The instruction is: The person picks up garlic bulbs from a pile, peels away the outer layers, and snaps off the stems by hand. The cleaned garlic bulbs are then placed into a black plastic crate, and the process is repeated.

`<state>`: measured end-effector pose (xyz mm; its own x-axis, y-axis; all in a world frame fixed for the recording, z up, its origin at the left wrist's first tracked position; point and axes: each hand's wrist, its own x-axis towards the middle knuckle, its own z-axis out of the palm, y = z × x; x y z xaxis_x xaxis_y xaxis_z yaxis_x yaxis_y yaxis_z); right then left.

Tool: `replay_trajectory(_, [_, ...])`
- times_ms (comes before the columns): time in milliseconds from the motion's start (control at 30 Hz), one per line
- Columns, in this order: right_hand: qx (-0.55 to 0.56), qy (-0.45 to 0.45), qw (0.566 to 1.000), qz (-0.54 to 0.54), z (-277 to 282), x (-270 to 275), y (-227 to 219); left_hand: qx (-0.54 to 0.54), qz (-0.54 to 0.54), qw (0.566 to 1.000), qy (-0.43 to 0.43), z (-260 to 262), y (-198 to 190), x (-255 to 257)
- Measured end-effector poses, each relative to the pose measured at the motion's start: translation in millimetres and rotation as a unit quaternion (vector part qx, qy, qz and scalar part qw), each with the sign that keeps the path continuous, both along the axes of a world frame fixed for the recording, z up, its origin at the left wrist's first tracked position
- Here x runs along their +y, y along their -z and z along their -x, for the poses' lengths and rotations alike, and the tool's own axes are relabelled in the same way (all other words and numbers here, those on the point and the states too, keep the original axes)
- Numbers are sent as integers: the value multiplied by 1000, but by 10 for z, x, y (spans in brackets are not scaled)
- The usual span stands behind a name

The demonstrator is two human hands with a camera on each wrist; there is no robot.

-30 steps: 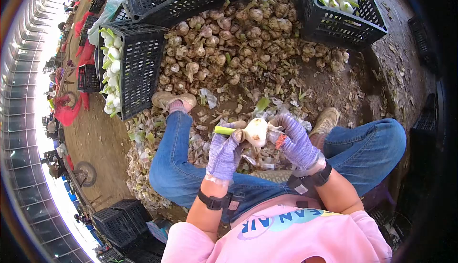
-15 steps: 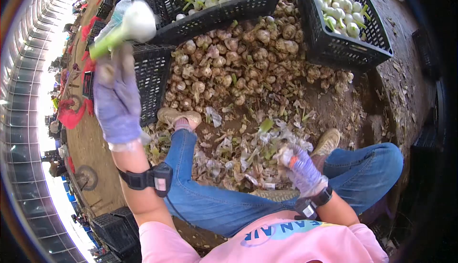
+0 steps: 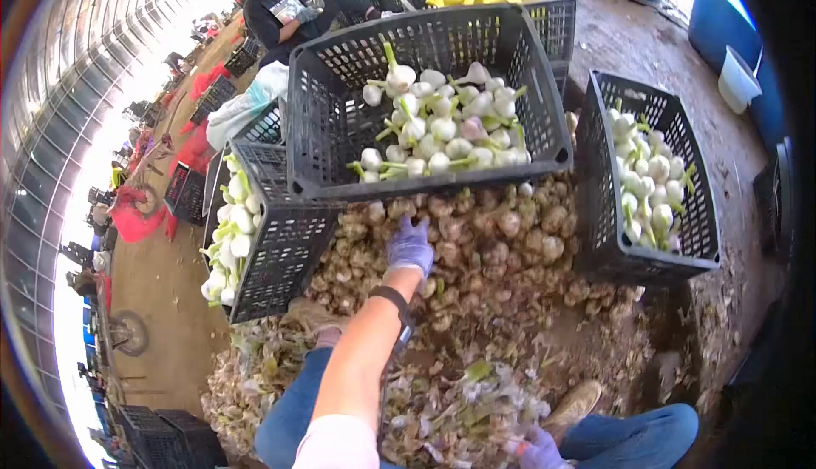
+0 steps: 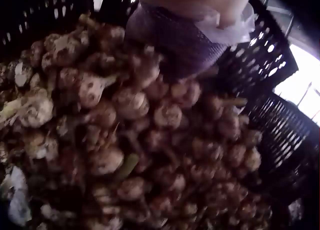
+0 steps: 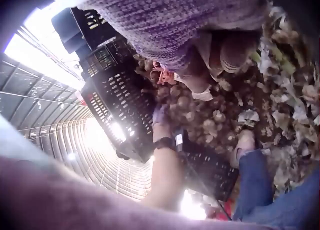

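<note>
Unpeeled garlic bulbs (image 3: 510, 222) lie in a brown heap on the ground. My left hand (image 3: 410, 246), in a purple knit glove, reaches down onto the heap with its fingers spread; in the left wrist view the glove (image 4: 177, 42) is beside dirty bulbs (image 4: 167, 115) and its fingertips are hidden. Low in the head view, my right hand (image 3: 540, 450) hovers over the peelings. In the right wrist view its fingers (image 5: 235, 55) are bent, and a pale scrap (image 5: 202, 95) shows at the fingertips; whether they grip it is unclear.
Beyond the heap stands a black crate (image 3: 425, 187) of clean white bulbs, with similar crates at left (image 3: 285, 252) and right (image 3: 646, 267). Peelings (image 3: 459, 409) cover the ground between my legs. Another person (image 3: 276, 10) sits behind the crates.
My left hand has come from the upper left to the heap, and the white bulb has left it. My right hand sits lower in the head view, which takes in more of the crates.
</note>
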<state>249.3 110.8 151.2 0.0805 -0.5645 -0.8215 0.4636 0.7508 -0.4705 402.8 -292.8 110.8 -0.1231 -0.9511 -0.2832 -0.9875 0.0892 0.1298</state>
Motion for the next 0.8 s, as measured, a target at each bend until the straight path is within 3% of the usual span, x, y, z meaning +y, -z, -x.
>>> replay_trajectory(167, [15, 108, 993, 35, 150, 115, -271, -46, 4, 999, 23, -113, 69, -125])
replay_trajectory(233, [-8, 140, 989, 39, 151, 201, -245, -91, -10, 961, 262, -228, 42, -144])
replay_trajectory(267, [-6, 140, 989, 54, 114, 286, -153, -119, -83, 922, 360, -211, -148, -174])
replay_trajectory(333, [-26, 138, 988, 57, -22, 375, -99, -105, -179, 876, 435, 23, -944, -2])
replay_trajectory(367, [-20, 130, 990, 47, -107, 426, -24, -58, -142, 870, 469, 123, -1195, 71])
replay_trajectory(400, [-40, 109, 992, 44, -194, 423, 25, -91, -130, 868, 471, 303, -1480, 168])
replay_trajectory(433, [-56, 90, 993, 43, -270, 398, 44, -5, -156, 888, 434, 427, -1626, 234])
replay_trajectory(500, [-69, 87, 991, 73, -413, 196, -22, 135, -81, 858, 488, 578, -1597, 393])
replay_trajectory(567, [-120, 91, 973, 173, -437, 30, -10, 246, -50, 866, 432, 601, -1701, 853])
replay_trajectory(633, [3, 65, 974, 217, -456, -127, -185, 448, -104, 837, 297, 507, -1523, 1302])
replay_trajectory(667, [82, 20, 950, 299, -379, -157, 17, 485, 3, 814, 319, 392, -1448, 1529])
replay_trajectory(700, [159, -25, 917, 365, -290, -64, 199, 700, -228, 661, 146, 332, -1272, 1766])
replay_trajectory(767, [134, -1, 923, 360, -279, -136, -402, 740, -174, 644, 79, 120, -1346, 2282])
replay_trajectory(800, [185, 25, 887, 422, -257, -85, -422, 771, -187, 606, 50, 56, -1300, 2510])
